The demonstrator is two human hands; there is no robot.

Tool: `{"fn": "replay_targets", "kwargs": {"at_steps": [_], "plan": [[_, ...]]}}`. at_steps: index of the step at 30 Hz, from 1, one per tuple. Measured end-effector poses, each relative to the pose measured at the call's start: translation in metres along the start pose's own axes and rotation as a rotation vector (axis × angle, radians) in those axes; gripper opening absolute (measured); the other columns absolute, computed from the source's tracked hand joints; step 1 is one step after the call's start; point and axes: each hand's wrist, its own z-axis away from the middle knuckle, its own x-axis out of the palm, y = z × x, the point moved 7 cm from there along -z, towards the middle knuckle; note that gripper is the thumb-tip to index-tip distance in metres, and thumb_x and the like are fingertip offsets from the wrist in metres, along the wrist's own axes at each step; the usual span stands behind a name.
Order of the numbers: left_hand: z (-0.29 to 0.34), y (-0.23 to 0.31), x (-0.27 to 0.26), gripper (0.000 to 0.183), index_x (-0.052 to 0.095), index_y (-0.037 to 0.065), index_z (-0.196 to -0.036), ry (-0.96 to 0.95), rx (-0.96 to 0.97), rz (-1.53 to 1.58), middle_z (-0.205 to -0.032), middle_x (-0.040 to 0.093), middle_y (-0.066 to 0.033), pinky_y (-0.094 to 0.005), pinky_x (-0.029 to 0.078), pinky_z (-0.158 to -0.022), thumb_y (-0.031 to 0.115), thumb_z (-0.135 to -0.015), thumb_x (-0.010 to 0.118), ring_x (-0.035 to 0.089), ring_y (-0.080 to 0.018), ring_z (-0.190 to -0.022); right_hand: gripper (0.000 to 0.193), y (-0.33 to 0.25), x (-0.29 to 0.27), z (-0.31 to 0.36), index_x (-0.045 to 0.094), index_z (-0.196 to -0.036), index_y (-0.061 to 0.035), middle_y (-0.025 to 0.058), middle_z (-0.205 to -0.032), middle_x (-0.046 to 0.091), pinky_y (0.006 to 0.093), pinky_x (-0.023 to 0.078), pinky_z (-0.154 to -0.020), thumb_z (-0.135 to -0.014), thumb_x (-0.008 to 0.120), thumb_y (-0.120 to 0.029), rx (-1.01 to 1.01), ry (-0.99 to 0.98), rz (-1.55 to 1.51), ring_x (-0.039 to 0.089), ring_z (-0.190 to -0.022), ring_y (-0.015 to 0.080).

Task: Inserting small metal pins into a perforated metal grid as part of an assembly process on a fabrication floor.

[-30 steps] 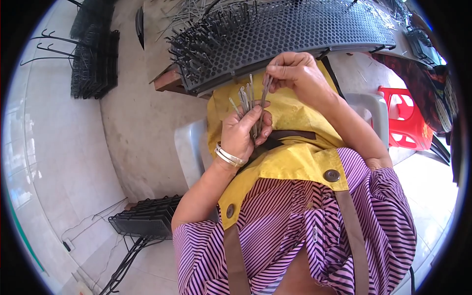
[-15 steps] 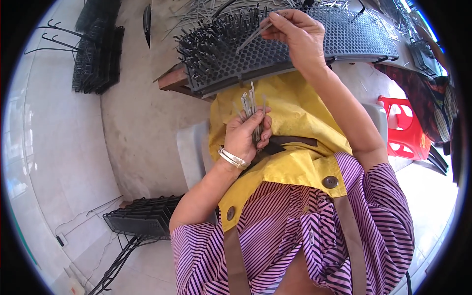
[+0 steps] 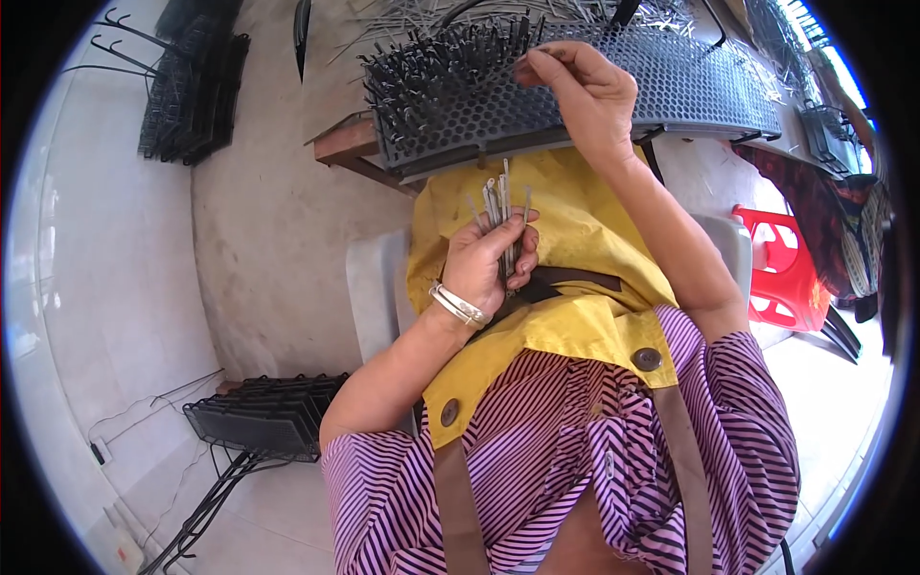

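A bundle of thin grey metal strips (image 3: 497, 196) stands up out of my left hand (image 3: 484, 257), whose fingers are wrapped round it above my lap. Ahead, my right hand (image 3: 589, 96) is over a black perforated rack (image 3: 671, 96), with thumb and fingertips pinched together. Whether a strip is between those fingertips cannot be made out. Several dark upright pieces (image 3: 431, 81) stand close together in the holes at the rack's left end, beside my right fingertips.
Loose grey strips (image 3: 402, 24) lie scattered behind the rack, which rests on a brown support (image 3: 343, 144). Stacked black racks (image 3: 196, 96) stand at far left, and more racks (image 3: 259, 417) at near left. A red stool (image 3: 781, 268) is on the right.
The grey strip that showed in my right hand's pinch is no longer visible there. That hand has shifted slightly nearer to me. My left hand still grips its bundle.
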Motion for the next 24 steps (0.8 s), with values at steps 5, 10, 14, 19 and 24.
{"fn": "replay_targets", "kwargs": {"at_steps": [5,10,14,19,24], "plan": [[0.0,-0.002,0.0,0.017,0.048,-0.002,-0.095,-0.014,-0.014,0.015,-0.067,0.05,-0.0074,-0.0217,0.031,-0.037,0.011,-0.084,0.046,0.043,-0.0133,-0.05,0.008,-0.018,0.009,-0.001,0.059,-0.082,0.0021,0.0051,-0.069,0.061,0.0192,0.046,-0.058,-0.078,0.056,-0.005,-0.141,-0.107,0.25,0.058,-0.064,0.0085],[-0.001,-0.003,-0.002,0.017,0.049,-0.001,-0.094,-0.029,-0.019,0.026,-0.067,0.05,-0.0067,-0.0217,0.032,-0.038,0.012,-0.083,0.048,0.044,-0.0133,-0.05,0.008,-0.034,0.036,-0.02,0.059,-0.078,-0.0004,0.0054,-0.055,0.055,0.021,0.04,-0.047,-0.075,0.059,-0.008,-0.255,-0.262,0.461,0.05,-0.049,0.0067],[-0.003,-0.003,-0.003,0.017,0.049,-0.001,-0.094,-0.036,-0.014,0.021,-0.067,0.05,-0.0064,-0.0219,0.032,-0.038,0.013,-0.082,0.049,0.044,-0.0133,-0.05,0.009,-0.029,0.058,-0.023,0.055,-0.071,0.0009,0.0101,-0.048,0.045,0.0271,0.035,-0.043,-0.073,0.059,-0.007,-0.321,-0.487,0.558,0.043,-0.042,0.0145],[-0.002,-0.002,-0.002,0.017,0.049,-0.001,-0.093,-0.033,-0.031,0.026,-0.067,0.05,-0.0064,-0.0219,0.032,-0.038,0.013,-0.082,0.05,0.044,-0.0134,-0.05,0.014,-0.026,0.06,-0.029,0.048,-0.063,0.0006,0.0155,-0.051,0.047,0.0391,0.038,-0.049,-0.065,0.058,-0.008,-0.389,-0.383,0.565,0.048,-0.053,0.0351],[-0.001,-0.001,-0.002,0.017,0.049,-0.001,-0.093,-0.027,-0.024,0.009,-0.067,0.05,-0.0066,-0.0219,0.032,-0.038,0.012,-0.082,0.049,0.044,-0.0135,-0.05,0.006,-0.036,0.074,-0.03,0.05,-0.065,0.0026,0.0194,-0.056,0.05,0.035,0.041,-0.048,-0.064,0.056,0.001,-0.428,-0.468,0.747,0.051,-0.053,0.0344]]}}
